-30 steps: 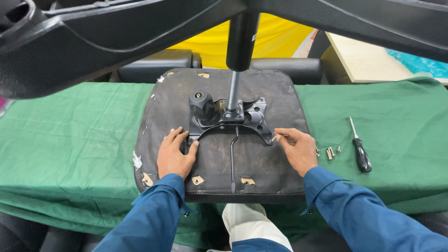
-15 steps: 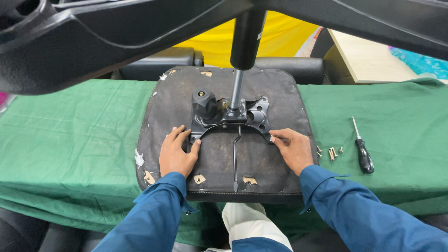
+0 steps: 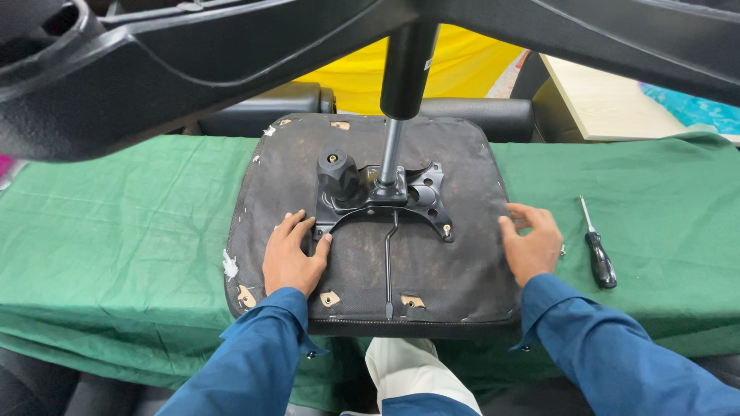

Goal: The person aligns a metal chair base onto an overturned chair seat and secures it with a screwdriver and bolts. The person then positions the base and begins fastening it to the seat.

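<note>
An upturned black chair seat [image 3: 432, 277] lies on a green cloth, its black metal mechanism plate [image 3: 420, 196] bolted at the centre. A gas cylinder [image 3: 391, 150] rises from the plate to the chair base overhead. A thin lever [image 3: 389, 266] runs from the plate toward me. My left hand [image 3: 293, 254] rests flat on the seat with fingertips at the plate's left arm. My right hand [image 3: 532, 243] sits at the seat's right edge, fingers curled, over small screws [image 3: 562, 250] that are mostly hidden.
A black-handled screwdriver [image 3: 597, 250] lies on the green cloth [image 3: 116, 223] right of the seat. The black chair base legs [image 3: 193, 62] span the top of the view. A black sofa [image 3: 262, 108] and a wooden tabletop [image 3: 609, 100] stand behind.
My right hand has left the plate's right arm and moved right to the seat's edge near the screws. My left hand has stayed by the plate's left arm.
</note>
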